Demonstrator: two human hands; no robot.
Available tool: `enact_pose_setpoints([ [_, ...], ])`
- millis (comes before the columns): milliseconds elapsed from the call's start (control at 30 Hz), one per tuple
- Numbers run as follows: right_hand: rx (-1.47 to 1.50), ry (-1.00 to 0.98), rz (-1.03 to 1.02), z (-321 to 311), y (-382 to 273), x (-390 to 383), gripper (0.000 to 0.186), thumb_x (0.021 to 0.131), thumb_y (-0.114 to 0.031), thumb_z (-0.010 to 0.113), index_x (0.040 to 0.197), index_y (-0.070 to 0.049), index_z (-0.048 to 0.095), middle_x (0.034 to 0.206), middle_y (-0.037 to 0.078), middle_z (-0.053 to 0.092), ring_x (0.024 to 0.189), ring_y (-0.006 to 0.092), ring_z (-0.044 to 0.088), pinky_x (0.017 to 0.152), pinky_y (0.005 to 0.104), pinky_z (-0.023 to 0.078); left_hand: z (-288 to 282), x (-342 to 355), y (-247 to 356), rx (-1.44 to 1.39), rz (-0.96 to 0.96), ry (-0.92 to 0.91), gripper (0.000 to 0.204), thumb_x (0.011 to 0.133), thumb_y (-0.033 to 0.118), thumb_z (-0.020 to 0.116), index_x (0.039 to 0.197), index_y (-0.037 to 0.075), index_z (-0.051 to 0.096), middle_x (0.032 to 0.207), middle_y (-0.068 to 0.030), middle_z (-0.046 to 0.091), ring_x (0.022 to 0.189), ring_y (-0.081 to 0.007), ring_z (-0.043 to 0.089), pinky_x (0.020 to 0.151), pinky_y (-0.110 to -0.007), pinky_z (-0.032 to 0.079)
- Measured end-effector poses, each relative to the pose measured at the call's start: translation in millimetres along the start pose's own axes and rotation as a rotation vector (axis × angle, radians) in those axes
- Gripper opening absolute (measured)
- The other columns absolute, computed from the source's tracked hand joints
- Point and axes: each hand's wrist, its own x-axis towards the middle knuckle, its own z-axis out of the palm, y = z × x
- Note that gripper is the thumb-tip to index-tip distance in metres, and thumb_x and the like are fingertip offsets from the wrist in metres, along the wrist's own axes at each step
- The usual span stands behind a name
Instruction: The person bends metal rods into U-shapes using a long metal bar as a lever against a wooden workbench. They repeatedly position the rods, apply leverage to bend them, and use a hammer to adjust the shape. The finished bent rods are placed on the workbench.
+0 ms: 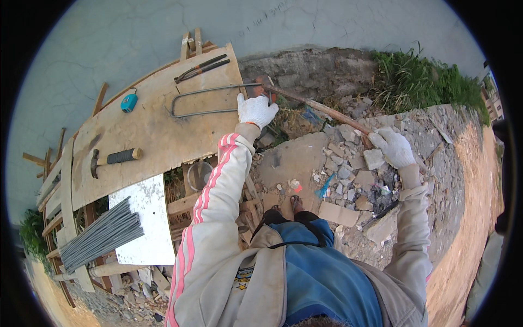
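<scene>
My left hand (256,111), in a white knit glove, closes on a bent steel rod (207,90) at the right edge of a plywood bench top (158,136). The rod forms a long narrow U, its bend lying on the board to the left. My right hand (393,147), also gloved, grips a long brown bar (324,109) out to the right. The bar's far end, beside a reddish piece (266,82), reaches the rod close to my left hand. How bar and rod engage there is partly hidden.
On the bench lie long-handled pincers (212,66), a teal tape measure (129,102) and a hammer (122,157). A bundle of straight steel rods (101,237) rests across a white panel (155,218). Broken rubble (348,174) covers the ground; a grey wall (327,24) stands behind.
</scene>
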Motion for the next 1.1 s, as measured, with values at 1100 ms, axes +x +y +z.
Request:
enact_pose_setpoints([
  [1100, 0.041, -0.081, 0.094, 1, -13, -10, 0.047, 0.091, -0.052, 0.075, 0.094, -0.005, 0.075, 0.079, 0.02, 0.071, 0.078, 0.0419, 0.071, 0.069, 0.0513, 0.052, -10, -17, -9, -0.12, 0.126, 0.118, 0.048, 0.101, 0.052, 0.056, 0.098, 0.011, 0.081, 0.087, -0.0179, 0.077, 0.095, -0.0396, 0.073, 0.118, -0.057, 0.034],
])
